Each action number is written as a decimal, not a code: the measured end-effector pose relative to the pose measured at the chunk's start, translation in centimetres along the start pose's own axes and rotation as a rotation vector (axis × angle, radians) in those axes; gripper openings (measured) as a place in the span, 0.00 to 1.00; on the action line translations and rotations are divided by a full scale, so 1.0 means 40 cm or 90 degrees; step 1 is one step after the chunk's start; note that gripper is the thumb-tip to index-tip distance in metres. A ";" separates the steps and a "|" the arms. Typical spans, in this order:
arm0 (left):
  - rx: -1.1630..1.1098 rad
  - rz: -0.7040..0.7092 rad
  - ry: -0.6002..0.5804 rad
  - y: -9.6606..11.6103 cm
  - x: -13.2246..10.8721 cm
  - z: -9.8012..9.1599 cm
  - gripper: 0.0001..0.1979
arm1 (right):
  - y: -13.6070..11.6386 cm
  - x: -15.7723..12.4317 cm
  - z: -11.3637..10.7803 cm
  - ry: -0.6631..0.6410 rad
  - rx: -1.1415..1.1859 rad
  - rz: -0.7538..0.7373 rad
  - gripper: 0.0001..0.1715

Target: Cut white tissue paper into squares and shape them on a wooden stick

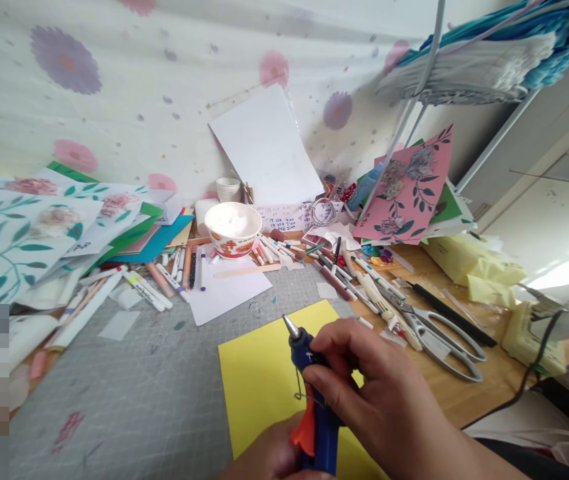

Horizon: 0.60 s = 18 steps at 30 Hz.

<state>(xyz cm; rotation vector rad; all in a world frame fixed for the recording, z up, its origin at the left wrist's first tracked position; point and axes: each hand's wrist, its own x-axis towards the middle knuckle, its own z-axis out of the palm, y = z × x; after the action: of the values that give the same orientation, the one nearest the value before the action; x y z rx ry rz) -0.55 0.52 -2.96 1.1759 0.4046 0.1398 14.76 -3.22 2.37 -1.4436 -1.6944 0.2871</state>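
Two hands on one glue gun (327, 427), you're gripping with both. Your left hand (277, 447) is low, wrapped round the handle by the orange trigger (305, 430); most of those fingers are hidden, so can't tell if the trigger is pressed. Your right hand (369, 373) is farther up, thumb and curled finger pinching the barrel's front end from the right side. Wire stand (298, 395) hangs under the barrel, left of your right thumb.

Key relation: gun's long axis runs away from you, leaning slightly left, nozzle (292, 327) at the far end. Right hand is nearer the nozzle, just behind it; left is nearer the handle's butt. Nozzle tip touches nothing you can see.

Below the gun, yellow sheet (254, 380), partly covered by your hands and arms, lying on the gray mat (154, 380). Scissors (418, 325) right of the sheet, apart from your right hand. Past the sheet, white paper (224, 297), then loose markers (182, 267) and the bowl (234, 245). Pink card (414, 193) leans far right; flowered curtain (164, 127) behind everything.
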 end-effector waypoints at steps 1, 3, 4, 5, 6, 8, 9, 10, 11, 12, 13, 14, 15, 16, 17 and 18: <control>0.013 0.013 -0.005 -0.004 0.007 -0.002 0.20 | -0.003 0.000 0.000 0.009 -0.007 -0.019 0.08; 0.034 0.035 -0.009 -0.018 0.021 -0.005 0.24 | -0.009 -0.002 0.002 0.023 -0.012 -0.041 0.08; 0.043 0.041 -0.009 -0.026 0.027 -0.006 0.26 | -0.012 -0.003 0.004 0.027 -0.011 -0.043 0.08; 0.050 0.044 -0.009 -0.033 0.031 -0.007 0.27 | -0.014 -0.004 0.006 0.026 -0.009 -0.041 0.08; 0.057 0.046 -0.009 -0.039 0.034 -0.007 0.27 | -0.015 -0.005 0.008 0.022 -0.009 -0.034 0.08; 0.069 0.051 -0.013 -0.045 0.035 -0.006 0.28 | -0.015 -0.006 0.011 0.007 -0.008 -0.019 0.08; 0.072 0.057 -0.018 -0.044 0.035 -0.006 0.28 | -0.014 -0.007 0.011 0.000 -0.006 -0.015 0.09; 0.072 0.063 -0.022 -0.042 0.035 -0.006 0.28 | -0.012 -0.007 0.012 -0.007 -0.003 -0.015 0.09; 0.071 0.069 -0.024 -0.039 0.034 -0.006 0.27 | -0.011 -0.007 0.011 -0.012 -0.001 -0.019 0.10; 0.070 0.072 -0.026 -0.035 0.033 -0.006 0.27 | -0.009 -0.006 0.011 -0.013 0.000 -0.024 0.10; 0.068 0.069 -0.029 -0.032 0.033 -0.007 0.28 | -0.007 -0.005 0.010 -0.009 -0.002 -0.029 0.10; 0.069 0.063 -0.030 -0.029 0.032 -0.008 0.29 | -0.005 -0.004 0.009 -0.002 -0.006 -0.035 0.09; 0.070 0.055 -0.030 -0.027 0.032 -0.009 0.29 | -0.003 -0.002 0.008 0.004 -0.008 -0.043 0.09; 0.070 0.047 -0.030 -0.025 0.031 -0.009 0.30 | -0.001 -0.001 0.007 0.008 -0.008 -0.052 0.09; 0.067 0.042 -0.030 -0.024 0.031 -0.009 0.30 | 0.001 0.001 0.007 0.010 -0.005 -0.063 0.10; 0.065 0.040 -0.029 -0.023 0.030 -0.009 0.30 | 0.002 0.002 0.006 0.007 -0.001 -0.074 0.11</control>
<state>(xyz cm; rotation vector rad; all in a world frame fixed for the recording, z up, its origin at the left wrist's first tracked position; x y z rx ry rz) 0.34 0.85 -4.20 1.2901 0.3375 0.1472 14.65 -3.05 2.20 -1.3389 -1.7619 0.2131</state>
